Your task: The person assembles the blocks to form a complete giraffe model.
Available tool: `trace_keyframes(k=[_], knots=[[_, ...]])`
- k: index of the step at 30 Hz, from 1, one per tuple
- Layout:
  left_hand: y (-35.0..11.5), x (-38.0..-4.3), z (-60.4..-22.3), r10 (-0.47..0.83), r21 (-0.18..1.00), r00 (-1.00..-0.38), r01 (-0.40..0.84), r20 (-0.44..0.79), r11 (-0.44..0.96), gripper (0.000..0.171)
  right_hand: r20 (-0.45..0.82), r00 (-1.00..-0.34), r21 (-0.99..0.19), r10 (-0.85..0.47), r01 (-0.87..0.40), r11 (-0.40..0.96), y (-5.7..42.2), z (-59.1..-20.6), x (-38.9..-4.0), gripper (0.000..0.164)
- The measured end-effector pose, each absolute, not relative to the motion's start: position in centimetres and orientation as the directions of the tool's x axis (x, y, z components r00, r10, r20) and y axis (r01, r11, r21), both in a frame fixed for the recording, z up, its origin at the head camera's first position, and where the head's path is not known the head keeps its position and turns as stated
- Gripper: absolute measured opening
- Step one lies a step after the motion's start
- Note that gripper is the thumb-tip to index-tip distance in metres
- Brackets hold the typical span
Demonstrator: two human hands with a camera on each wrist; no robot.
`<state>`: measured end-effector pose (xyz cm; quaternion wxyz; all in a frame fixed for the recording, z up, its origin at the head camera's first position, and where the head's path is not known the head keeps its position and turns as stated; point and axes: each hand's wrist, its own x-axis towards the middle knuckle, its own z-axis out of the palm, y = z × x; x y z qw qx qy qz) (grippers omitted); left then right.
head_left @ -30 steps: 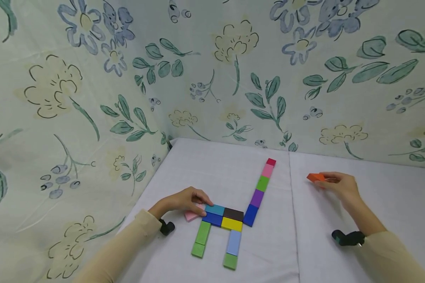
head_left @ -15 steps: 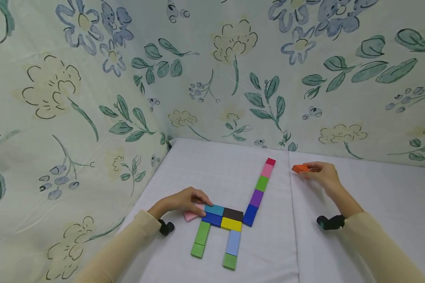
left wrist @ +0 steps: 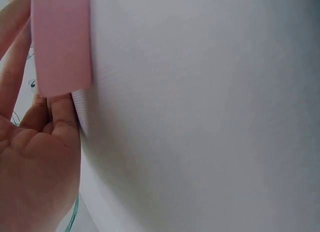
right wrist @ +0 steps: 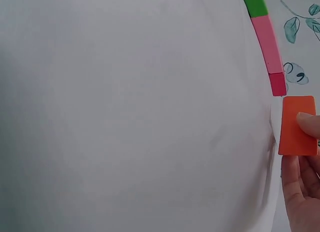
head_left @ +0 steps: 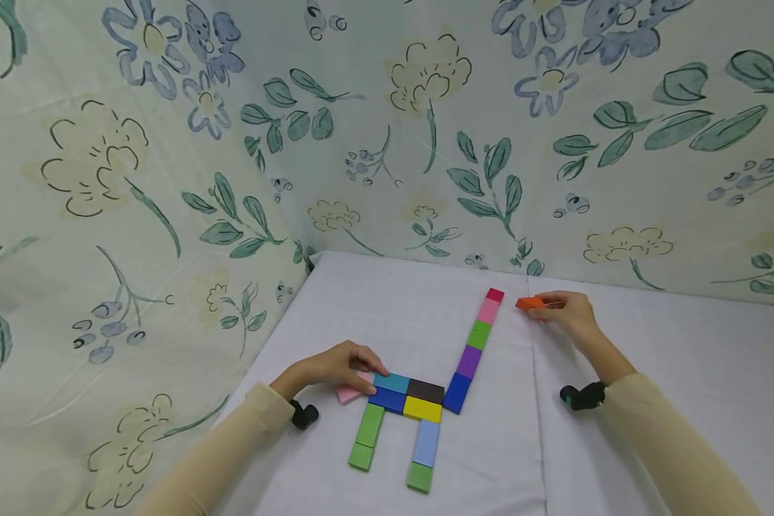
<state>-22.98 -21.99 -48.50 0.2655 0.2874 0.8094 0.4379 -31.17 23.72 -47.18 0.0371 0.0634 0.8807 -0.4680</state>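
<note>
My right hand [head_left: 572,315] pinches an orange wooden block [head_left: 527,304] just right of the far end of a slanting block row. In the right wrist view the thumb lies on the broad face of the orange block [right wrist: 294,137], beside the crimson block [right wrist: 278,84]. My left hand [head_left: 335,365] grips a pink block [head_left: 347,393] between thumb and fingers at the left end of the layout. Its fingertips reach the teal block [head_left: 392,382] and the blue block [head_left: 387,400]. The palm hides part of the pink block.
A dark brown block [head_left: 426,390] and a yellow block [head_left: 422,409] adjoin the teal and blue ones. Green blocks [head_left: 369,424] and a light blue block [head_left: 426,443] extend toward me. The slanting row includes a purple block [head_left: 469,362]. Floral cloth [head_left: 387,143] hangs behind the white-covered table [head_left: 387,301].
My right hand has carried the orange block leftward and slightly away from me, closer to the crimson block. My left hand and the laid-out blocks have stayed put.
</note>
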Motion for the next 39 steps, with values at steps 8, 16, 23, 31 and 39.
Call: trace_keyframes(k=[8,16,23,31,39], knots=[[-22.0,-22.9,-48.4,0.707,0.868,-0.688,0.238,-0.165,0.435,0.034,-0.117,-0.992,-0.821,0.037,0.118,0.558,23.0,-47.3,-31.8,0.055],[-21.9,-22.8,-48.1,0.702,0.869,-0.691,0.23,-0.172,0.439,0.034,-0.12,-0.992,-0.823,0.026,0.114,0.557,22.1,-47.6,-32.3,0.054],[-21.8,-22.9,-48.1,0.704,0.867,-0.69,0.235,-0.17,0.44,0.034,-0.136,-0.99,-0.822,0.033,0.132,0.554,21.7,-47.9,-32.6,0.053],[-21.8,-23.0,-48.1,0.692,0.863,-0.698,0.222,-0.184,0.453,0.034,-0.14,-0.989,-0.819,0.038,0.137,0.558,21.6,-48.0,-32.8,0.054],[-21.9,-22.9,-48.3,0.694,0.865,-0.697,0.222,-0.181,0.449,0.033,-0.122,-0.993,-0.821,0.005,0.103,0.561,21.7,-48.2,-33.0,0.051]])
